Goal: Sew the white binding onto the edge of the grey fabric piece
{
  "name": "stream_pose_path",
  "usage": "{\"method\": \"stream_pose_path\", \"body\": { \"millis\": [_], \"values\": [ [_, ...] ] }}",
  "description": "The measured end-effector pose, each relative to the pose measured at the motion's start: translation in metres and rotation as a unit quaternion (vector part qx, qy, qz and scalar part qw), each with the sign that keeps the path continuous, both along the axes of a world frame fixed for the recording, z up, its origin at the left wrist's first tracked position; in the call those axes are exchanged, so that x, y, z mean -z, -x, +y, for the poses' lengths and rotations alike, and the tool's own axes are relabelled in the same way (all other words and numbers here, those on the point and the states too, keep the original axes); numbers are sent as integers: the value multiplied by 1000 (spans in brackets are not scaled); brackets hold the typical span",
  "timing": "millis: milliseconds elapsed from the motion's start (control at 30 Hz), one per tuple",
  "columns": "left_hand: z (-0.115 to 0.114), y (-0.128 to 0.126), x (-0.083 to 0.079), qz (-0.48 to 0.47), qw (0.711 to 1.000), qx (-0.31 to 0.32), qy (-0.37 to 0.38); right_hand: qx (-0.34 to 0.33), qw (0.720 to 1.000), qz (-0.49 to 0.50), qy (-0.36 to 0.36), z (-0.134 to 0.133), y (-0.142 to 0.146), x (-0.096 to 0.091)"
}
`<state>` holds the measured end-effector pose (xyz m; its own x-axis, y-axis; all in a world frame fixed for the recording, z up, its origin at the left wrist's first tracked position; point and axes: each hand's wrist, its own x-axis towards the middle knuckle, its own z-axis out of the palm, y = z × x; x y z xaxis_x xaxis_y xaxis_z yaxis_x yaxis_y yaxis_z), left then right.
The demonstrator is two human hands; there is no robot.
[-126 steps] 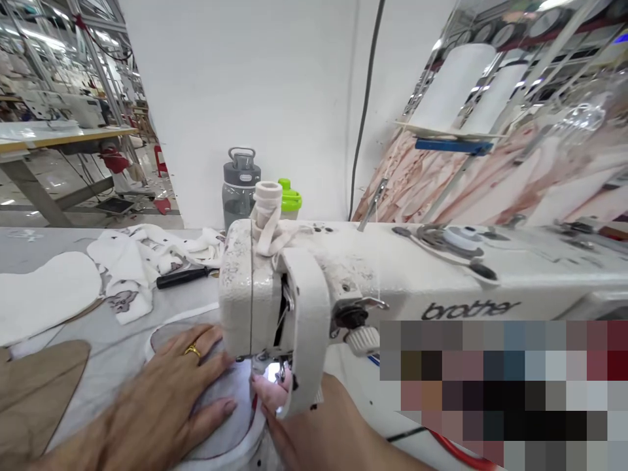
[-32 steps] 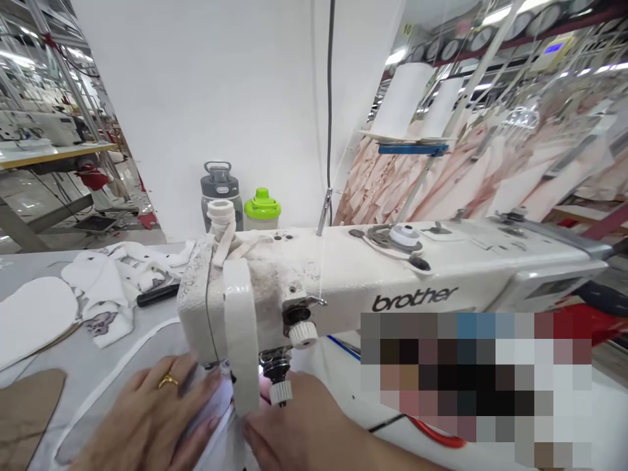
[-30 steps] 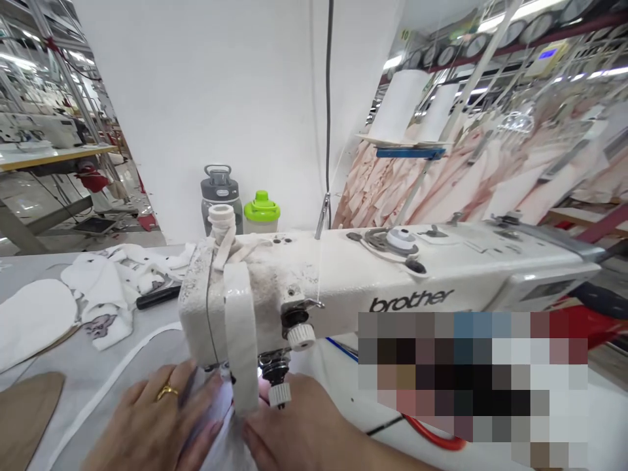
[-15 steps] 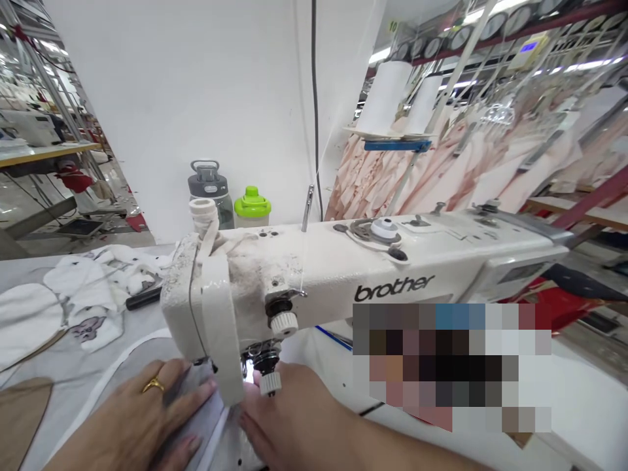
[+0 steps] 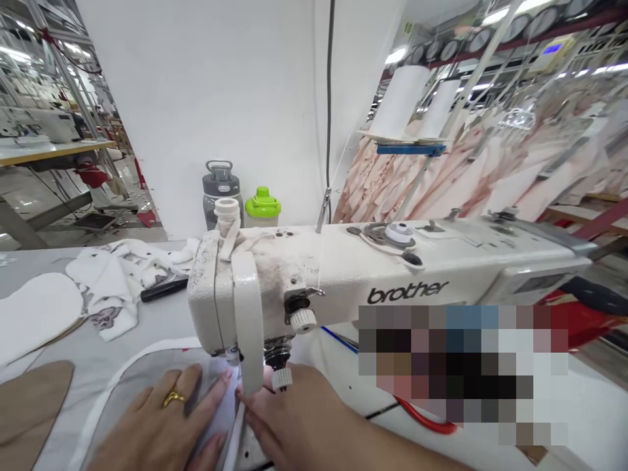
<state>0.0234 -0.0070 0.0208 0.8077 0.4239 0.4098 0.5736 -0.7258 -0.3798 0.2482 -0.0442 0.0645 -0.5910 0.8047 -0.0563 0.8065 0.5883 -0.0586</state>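
My left hand [image 5: 167, 418], with a gold ring, lies flat with its fingers apart on a grey fabric panel [image 5: 142, 383] edged with white binding [image 5: 105, 415]. My right hand [image 5: 289, 418] sits close beside the presser foot [image 5: 277, 356] of a white Brother sewing machine head [image 5: 314, 281], its fingertips pressed on the binding at the fabric edge. The machine's face cover hides the needle and the stitching point. A roll of white tape [image 5: 226, 209] sits on top of the machine.
Tan pattern pieces [image 5: 29, 399], a white fabric piece [image 5: 34, 314], crumpled printed cloth [image 5: 110, 288] and a black-handled tool [image 5: 164, 290] lie on the grey table [image 5: 161, 330]. Behind the machine stand a grey bottle [image 5: 220, 196] and a green-lidded cup [image 5: 262, 209].
The view has swung back to the right since half a second ago. My left hand has spread out on the fabric, showing more of the grey panel. My right hand stays by the presser foot.
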Motion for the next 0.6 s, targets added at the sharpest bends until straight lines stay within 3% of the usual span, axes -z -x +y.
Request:
{"method": "stream_pose_path", "body": {
  "millis": [200, 433, 600],
  "values": [
    [-1, -3, -2, -31, 999, -7, 31, -16, 999, 7, -29, -1, -2, 3],
    [-3, -14, -14, -57, 992, 1, 116, 48, 998, 28, 2, -2, -2, 10],
    [-1, -15, -17, -69, 991, -18, 110, -3, 1000, 19, 20, -3, 0, 9]
  ]
}}
